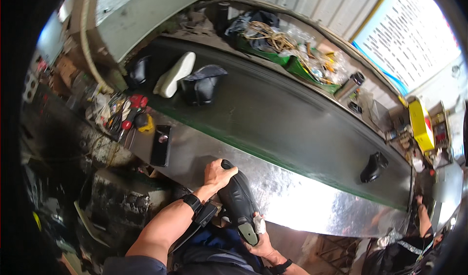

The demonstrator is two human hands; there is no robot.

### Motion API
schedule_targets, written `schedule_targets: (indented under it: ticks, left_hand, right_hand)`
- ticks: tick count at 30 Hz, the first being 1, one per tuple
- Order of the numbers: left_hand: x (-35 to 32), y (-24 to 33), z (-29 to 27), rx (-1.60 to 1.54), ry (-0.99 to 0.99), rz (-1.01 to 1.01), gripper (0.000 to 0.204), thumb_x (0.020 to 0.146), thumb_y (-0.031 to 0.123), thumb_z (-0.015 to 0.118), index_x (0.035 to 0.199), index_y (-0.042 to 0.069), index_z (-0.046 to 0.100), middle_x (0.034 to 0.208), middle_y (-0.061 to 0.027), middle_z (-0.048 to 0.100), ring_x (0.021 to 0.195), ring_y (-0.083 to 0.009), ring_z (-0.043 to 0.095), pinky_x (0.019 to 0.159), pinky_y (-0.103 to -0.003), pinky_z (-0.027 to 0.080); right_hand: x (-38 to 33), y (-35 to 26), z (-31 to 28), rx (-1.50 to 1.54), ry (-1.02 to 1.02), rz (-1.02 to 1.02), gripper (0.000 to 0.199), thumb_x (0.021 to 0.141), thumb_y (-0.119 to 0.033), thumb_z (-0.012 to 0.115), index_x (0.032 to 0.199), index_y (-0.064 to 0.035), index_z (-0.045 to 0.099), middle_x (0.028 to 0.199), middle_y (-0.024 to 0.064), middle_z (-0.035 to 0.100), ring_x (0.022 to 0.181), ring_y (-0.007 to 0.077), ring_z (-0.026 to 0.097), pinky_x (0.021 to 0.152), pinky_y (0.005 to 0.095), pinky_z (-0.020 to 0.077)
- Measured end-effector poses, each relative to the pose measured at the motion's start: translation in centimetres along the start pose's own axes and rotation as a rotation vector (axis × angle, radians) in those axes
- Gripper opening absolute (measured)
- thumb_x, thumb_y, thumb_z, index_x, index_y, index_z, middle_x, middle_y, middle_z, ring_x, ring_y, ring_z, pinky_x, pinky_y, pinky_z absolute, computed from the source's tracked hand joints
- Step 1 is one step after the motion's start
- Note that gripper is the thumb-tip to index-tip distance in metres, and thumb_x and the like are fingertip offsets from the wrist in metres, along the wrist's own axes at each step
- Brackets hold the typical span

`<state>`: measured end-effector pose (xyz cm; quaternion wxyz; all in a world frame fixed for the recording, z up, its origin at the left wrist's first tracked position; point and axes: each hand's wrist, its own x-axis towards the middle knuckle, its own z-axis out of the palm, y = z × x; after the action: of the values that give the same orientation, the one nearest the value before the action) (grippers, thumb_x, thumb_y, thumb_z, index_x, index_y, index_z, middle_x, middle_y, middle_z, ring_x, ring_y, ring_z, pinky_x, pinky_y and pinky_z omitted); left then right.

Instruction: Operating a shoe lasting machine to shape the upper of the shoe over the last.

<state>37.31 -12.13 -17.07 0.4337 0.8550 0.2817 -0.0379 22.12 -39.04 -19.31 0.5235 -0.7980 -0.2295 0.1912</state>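
Observation:
Both my hands hold a black shoe (236,195) on a last, tilted above the near edge of the metal ledge. My left hand (219,176) grips its far end, thumb across the top. At the near end, my right hand (261,245) closes round it, with a white wrap on the thumb. A grey-green piece of the last (248,233) with a small hole shows at that near end. My fingers under the shoe are partly hidden.
Behind the metal ledge (292,187) runs a dark belt (278,114). It carries a white sole (176,75), a black shoe upper (202,86) and another black shoe (374,167). A phone (161,146) lies left, near tools (130,116). A co-worker's arm (423,215) is at right.

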Motion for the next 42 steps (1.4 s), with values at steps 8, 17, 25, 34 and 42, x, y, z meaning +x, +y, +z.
schedule_targets:
  ticks: [8, 17, 25, 34, 42]
  left_hand:
    - [-5.8, 0.5, -9.7, -0.386, 0.122, 0.011, 0.034, 0.074, 0.027, 0.079, 0.088, -0.003, 0.07, 0.081, -0.0129, 0.073, 0.075, -0.0194, 0.068, 0.071, -0.035, 0.053]
    - [-17.4, -6.0, -25.2, -0.495, 0.699, -0.02, 0.043, 0.073, 0.038, 0.073, 0.094, 0.0, 0.069, 0.081, -0.0182, 0.07, 0.077, -0.0317, 0.069, 0.071, -0.04, 0.052]
    - [-32.1, -18.0, -39.3, -0.721, 1.071, -0.146, 0.039, 0.092, 0.032, 0.064, 0.119, 0.004, 0.057, 0.117, -0.0117, 0.06, 0.114, -0.024, 0.054, 0.097, -0.038, 0.042]
    - [-40.4, -34.2, -47.9, -0.202, 1.498, -0.086, 0.108, 0.071, 0.01, 0.078, 0.156, 0.003, 0.013, 0.156, -0.0306, 0.022, 0.147, -0.0453, 0.021, 0.123, -0.049, 0.018]
    - [-52.9, -38.1, -44.8, 0.214, 0.917, -0.041, 0.098, 0.072, 0.003, 0.076, 0.156, 0.003, 0.025, 0.159, -0.0258, 0.028, 0.15, -0.0352, 0.026, 0.12, -0.044, 0.025]
  right_hand:
    - [9.0, -9.3, -5.6, 0.592, -0.126, 0.279, 0.102, 0.095, -0.037, 0.067, 0.159, -0.0034, -0.005, 0.167, 0.0195, 0.0, 0.155, 0.027, -0.001, 0.124, 0.043, 0.0035]
    - [12.4, -19.7, 7.9, 0.572, -0.27, 0.123, 0.023, 0.1, -0.006, 0.061, 0.122, 0.0015, 0.061, 0.1, 0.0003, 0.067, 0.087, 0.0079, 0.058, 0.078, 0.0218, 0.0463]
    - [9.2, -29.8, 24.1, 0.694, -0.591, 0.124, 0.015, 0.098, -0.004, 0.063, 0.112, -0.0023, 0.067, 0.097, -0.0014, 0.068, 0.085, 0.0061, 0.059, 0.078, 0.0224, 0.0476]
    - [3.3, -38.9, 35.6, 0.875, -0.761, 0.198, 0.009, 0.099, -0.008, 0.064, 0.105, -0.0034, 0.068, 0.097, 0.0016, 0.07, 0.082, 0.0091, 0.065, 0.07, 0.0247, 0.0539]
    - [2.7, -42.6, 40.1, 0.815, -0.751, 0.144, 0.016, 0.099, -0.009, 0.064, 0.112, -0.0011, 0.069, 0.104, 0.0031, 0.071, 0.085, 0.0104, 0.065, 0.074, 0.0269, 0.0535]
